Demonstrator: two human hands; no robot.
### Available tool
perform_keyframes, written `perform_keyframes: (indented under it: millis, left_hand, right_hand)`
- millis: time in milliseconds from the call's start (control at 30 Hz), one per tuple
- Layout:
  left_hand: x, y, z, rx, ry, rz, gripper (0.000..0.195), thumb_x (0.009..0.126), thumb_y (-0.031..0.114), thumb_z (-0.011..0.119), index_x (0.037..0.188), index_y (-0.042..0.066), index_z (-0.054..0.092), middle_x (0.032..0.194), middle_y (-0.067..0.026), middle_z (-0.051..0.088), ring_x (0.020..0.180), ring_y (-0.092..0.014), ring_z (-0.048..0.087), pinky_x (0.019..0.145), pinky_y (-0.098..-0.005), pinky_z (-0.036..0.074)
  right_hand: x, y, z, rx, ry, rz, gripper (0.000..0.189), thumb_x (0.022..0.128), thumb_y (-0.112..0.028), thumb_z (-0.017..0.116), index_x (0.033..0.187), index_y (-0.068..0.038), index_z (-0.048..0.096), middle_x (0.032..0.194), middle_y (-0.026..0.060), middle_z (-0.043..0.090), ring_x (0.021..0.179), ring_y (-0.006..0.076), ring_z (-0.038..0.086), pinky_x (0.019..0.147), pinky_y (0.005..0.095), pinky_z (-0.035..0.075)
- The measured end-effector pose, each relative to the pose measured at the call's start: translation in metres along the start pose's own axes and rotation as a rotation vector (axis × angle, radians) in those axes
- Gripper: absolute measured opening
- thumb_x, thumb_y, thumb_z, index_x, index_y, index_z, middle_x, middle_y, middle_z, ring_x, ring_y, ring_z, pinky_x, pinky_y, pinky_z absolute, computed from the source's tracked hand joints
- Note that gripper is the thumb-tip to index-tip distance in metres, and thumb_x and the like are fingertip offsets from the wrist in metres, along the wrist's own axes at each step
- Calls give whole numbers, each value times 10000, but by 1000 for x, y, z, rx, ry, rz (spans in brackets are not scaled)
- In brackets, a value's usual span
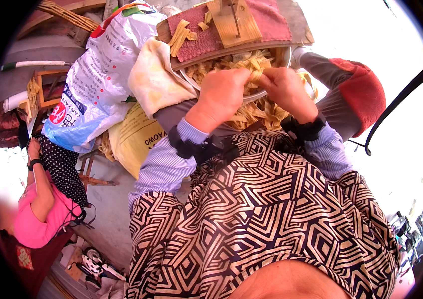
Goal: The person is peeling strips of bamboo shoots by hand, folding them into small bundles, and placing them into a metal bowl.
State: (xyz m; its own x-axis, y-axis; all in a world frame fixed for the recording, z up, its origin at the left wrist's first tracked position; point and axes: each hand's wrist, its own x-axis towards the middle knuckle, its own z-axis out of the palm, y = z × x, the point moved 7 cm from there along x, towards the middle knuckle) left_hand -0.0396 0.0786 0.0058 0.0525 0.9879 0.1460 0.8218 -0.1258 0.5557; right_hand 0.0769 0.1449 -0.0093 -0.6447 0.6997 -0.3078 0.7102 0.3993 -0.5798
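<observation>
My left hand (219, 95) and my right hand (290, 91) are close together above a basin (288, 56). Both pinch a bundle of pale yellow plant-fibre strips (255, 70), which looks folded or twisted between my fingertips. How the strips cross is partly hidden by my fingers. Many loose strips (201, 73) of the same kind fill the basin, and more (262, 115) are heaped below its rim, near my lap. Just beyond my hands lies a wooden board (301, 26) with a red cloth (200, 41) on it. A wooden block (239, 28) with a metal rod stands on the cloth.
Folded cream cloth (159, 78) covers one knee, red cloth (363, 93) the other. To the left are a white printed plastic bag (95, 74), a yellow sack (136, 134) and a wooden frame (48, 89). A person in a pink top (43, 213) sits at far left.
</observation>
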Motion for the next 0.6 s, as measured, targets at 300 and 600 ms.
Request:
perform_keyframes:
  millis: [300, 600]
  left_hand:
    - [-12, 21, -11, -317, 351, 161, 415, 775, 91, 618, 1185, 30, 593, 1110, -104, 638, 984, -328, 593, 921, -387, 446]
    - [9, 21, -19, -179, 190, -256, 190, 852, 202, 597, 969, 55, 625, 876, -117, 596, 801, -327, 629, 650, -424, 507]
  right_hand:
    - [-20, 0, 62, 1857, -446, 254, 295, 958, -237, 549, 1154, -26, 610, 1113, 80, 637, 1024, 191, 610, 913, 325, 480]
    - [-5, -7, -5, 825, 139, -112, 93, 819, -25, 613, 854, 32, 678, 1177, 45, 557, 1012, 167, 549, 840, 279, 463]
